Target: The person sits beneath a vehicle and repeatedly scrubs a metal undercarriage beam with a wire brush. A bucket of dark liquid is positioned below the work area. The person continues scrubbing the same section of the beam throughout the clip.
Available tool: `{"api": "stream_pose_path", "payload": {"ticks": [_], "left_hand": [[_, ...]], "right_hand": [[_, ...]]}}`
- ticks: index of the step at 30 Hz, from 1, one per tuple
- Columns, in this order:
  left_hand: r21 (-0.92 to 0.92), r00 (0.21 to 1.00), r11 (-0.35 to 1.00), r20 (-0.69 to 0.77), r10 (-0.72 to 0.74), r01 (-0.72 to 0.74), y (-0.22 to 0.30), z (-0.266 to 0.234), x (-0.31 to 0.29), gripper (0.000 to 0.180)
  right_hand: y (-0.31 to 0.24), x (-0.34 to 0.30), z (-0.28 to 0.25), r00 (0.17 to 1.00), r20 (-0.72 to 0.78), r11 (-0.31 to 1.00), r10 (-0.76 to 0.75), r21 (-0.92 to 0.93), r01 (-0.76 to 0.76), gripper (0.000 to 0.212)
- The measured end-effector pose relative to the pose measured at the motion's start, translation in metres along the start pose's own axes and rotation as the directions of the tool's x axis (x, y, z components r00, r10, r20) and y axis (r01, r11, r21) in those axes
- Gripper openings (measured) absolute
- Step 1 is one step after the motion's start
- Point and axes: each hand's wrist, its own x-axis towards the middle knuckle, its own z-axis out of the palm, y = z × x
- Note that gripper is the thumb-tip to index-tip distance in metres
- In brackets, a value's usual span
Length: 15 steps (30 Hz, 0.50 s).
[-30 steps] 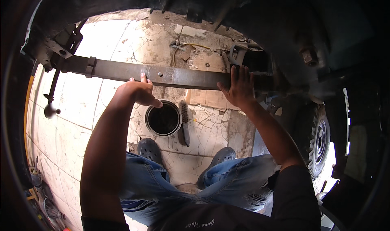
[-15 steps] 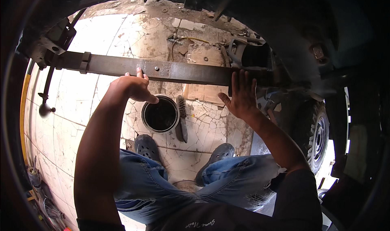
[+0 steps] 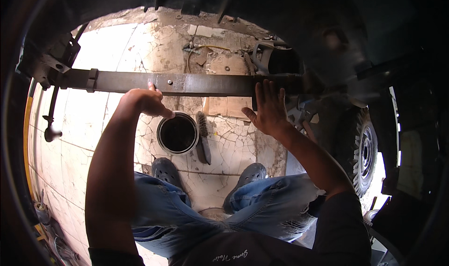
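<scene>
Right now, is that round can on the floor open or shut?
Open: the can shows its rim around a dark hollow, with no lid.

Worn here are a dark, pale-lettered T-shirt (image 3: 280, 253), ripped blue jeans (image 3: 271, 198) and perforated grey clogs (image 3: 164, 170).

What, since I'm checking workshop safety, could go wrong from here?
If the leaf spring shifts, fingers of the left hand or right hand might get pinched, as both are at its near edge. The open can stands just ahead of the left clog, so a foot could tip it; its contents are too dark to tell. The brush lying on the cracked tiles could be a slipping hazard.
</scene>
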Motion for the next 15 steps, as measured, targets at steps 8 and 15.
{"api": "stream_pose_path", "payload": {"ticks": [8, 15], "left_hand": [[-0.020, 1.000, 1.000, 0.023, -0.001, 0.002, 0.001, -0.001, 0.005, 0.098], [-0.019, 0.999, 1.000, 0.037, 0.019, -0.018, -0.006, -0.001, 0.008, 0.096]], "right_hand": [[0.009, 0.034, 0.008, 0.993, -0.099, 0.998, 0.062, -0.024, -0.065, 0.087], [0.010, 0.052, 0.008, 0.996, -0.074, 0.996, 0.055, 0.069, -0.050, 0.088]]}}
